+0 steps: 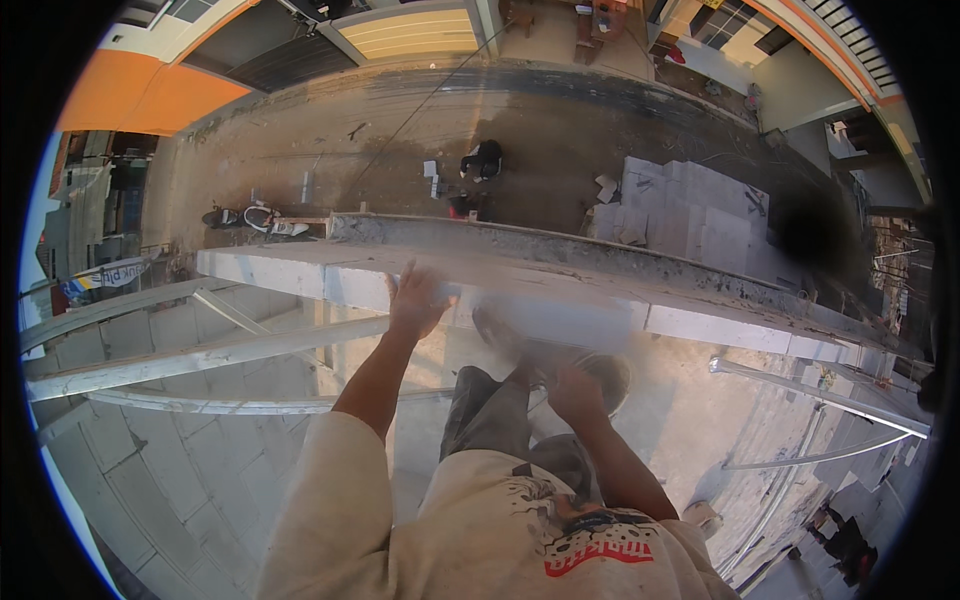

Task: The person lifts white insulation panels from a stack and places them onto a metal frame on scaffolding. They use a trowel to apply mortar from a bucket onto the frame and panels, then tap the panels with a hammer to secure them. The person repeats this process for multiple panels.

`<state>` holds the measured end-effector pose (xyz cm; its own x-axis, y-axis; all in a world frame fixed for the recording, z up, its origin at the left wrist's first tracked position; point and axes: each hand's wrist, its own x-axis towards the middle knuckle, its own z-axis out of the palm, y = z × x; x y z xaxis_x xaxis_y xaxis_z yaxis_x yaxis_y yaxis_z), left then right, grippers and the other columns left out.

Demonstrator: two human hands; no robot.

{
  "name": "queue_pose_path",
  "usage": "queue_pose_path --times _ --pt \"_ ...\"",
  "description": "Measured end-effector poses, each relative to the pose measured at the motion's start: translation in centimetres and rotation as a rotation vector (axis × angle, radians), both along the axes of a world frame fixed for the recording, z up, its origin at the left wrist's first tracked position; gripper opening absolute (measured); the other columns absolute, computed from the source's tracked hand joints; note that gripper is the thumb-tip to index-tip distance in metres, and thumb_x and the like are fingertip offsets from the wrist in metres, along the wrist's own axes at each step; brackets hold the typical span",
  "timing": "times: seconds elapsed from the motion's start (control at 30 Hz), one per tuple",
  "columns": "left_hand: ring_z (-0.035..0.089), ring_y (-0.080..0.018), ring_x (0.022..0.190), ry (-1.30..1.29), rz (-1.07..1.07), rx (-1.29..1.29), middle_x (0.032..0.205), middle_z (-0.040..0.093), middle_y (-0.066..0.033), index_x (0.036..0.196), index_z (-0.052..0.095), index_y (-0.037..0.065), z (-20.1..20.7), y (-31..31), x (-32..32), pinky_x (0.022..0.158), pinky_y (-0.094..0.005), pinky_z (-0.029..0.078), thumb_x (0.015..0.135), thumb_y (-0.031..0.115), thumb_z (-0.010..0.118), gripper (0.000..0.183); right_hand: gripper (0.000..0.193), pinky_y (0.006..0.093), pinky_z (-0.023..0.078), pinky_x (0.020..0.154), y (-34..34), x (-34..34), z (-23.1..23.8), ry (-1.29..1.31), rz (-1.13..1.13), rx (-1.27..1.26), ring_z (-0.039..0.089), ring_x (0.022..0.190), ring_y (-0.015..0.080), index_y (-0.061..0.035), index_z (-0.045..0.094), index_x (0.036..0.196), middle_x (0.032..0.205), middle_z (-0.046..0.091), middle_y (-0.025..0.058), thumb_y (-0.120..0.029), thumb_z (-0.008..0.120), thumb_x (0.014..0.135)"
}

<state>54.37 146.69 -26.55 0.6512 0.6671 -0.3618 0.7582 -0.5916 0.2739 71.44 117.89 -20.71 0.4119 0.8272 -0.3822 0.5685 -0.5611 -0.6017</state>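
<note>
A row of pale blocks forms the top of a wall that crosses in front of me. My left hand rests on its upper edge, fingers spread, with nothing gripped. Closed and lower down, my right hand is beside a round, bucket-like object; what its fingers hold is hidden. Just beyond it, a whitish patch is smeared by motion or dust, and its kind cannot be told. A dark rounded shape beside that patch is blurred too.
Metal beams slant from the wall on the left, and another beam on the right. Far below, beyond a concrete ledge, lies a street with a crouching person, a motorcycle and stacked pale blocks.
</note>
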Motion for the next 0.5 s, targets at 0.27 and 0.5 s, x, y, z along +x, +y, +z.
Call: queue_pose_path --times 0.27,0.5 --pt "0.027 -0.0317 0.142 -0.025 -0.150 0.035 0.137 0.047 -0.0070 0.125 0.056 0.019 -3.1 1.8 0.1 0.110 -0.0681 0.011 0.082 0.045 0.066 0.052 0.028 0.0513 0.051 0.076 -17.2 -0.8 8.2 0.078 -0.354 -0.426 0.066 0.086 0.0366 -0.0079 0.060 0.105 0.086 0.067 0.0184 -0.024 0.061 0.082" --pt "0.026 -0.0268 0.143 0.288 -0.172 0.211 0.144 0.043 -0.0058 0.134 0.047 0.015 -0.3 1.1 2.4 0.113 -0.0647 0.009 0.086 0.049 0.061 0.060 0.042 0.0453 0.051 0.091 -37.3 -3.8 4.1 0.271 -1.328 -0.857 0.064 0.104 0.0370 -0.0014 0.067 0.106 0.107 0.067 0.0231 -0.032 0.062 0.077"
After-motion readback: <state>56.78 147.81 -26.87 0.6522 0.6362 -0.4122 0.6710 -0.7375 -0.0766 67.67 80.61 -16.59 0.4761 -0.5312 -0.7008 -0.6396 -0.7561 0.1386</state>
